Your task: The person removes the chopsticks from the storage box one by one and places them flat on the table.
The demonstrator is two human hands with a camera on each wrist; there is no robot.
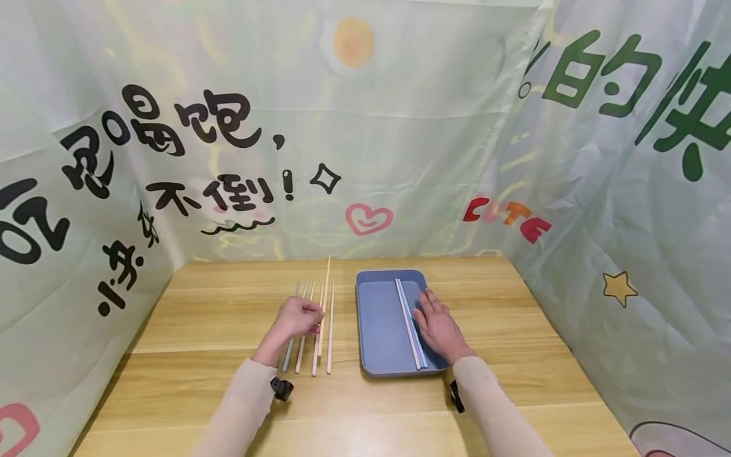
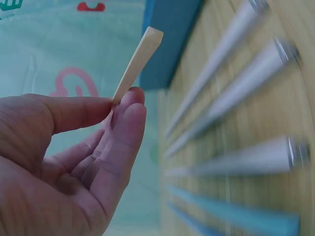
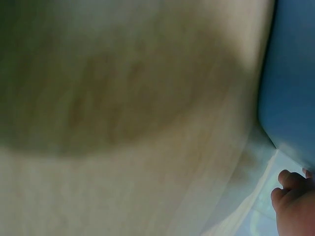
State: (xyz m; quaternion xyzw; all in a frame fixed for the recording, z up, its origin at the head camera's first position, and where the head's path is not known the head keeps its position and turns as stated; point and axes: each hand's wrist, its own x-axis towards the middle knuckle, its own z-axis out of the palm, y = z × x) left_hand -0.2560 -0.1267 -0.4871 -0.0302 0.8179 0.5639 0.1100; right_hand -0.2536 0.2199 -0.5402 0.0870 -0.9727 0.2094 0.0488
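My left hand (image 1: 298, 317) pinches a plain wooden chopstick (image 1: 327, 282) between thumb and fingers, lifted above the table. In the left wrist view its squared end (image 2: 147, 44) points up. Below and around that hand lies a row of several chopsticks (image 1: 330, 343), white-pink ones and blue ones. To the right stands a blue-grey tray (image 1: 379, 336) with two chopsticks (image 1: 408, 320) lying lengthwise in it, one pinkish and one light blue. With fingers extended, my right hand (image 1: 441, 327) rests on the tray's right rim. The right wrist view shows only part of this hand (image 3: 295, 204).
The wooden table (image 1: 502, 374) runs back to a printed cloth (image 1: 422, 146) that hangs behind and on both sides. Each wrist wears a small black device, one on the left (image 1: 282, 388) and one on the right (image 1: 457, 397).
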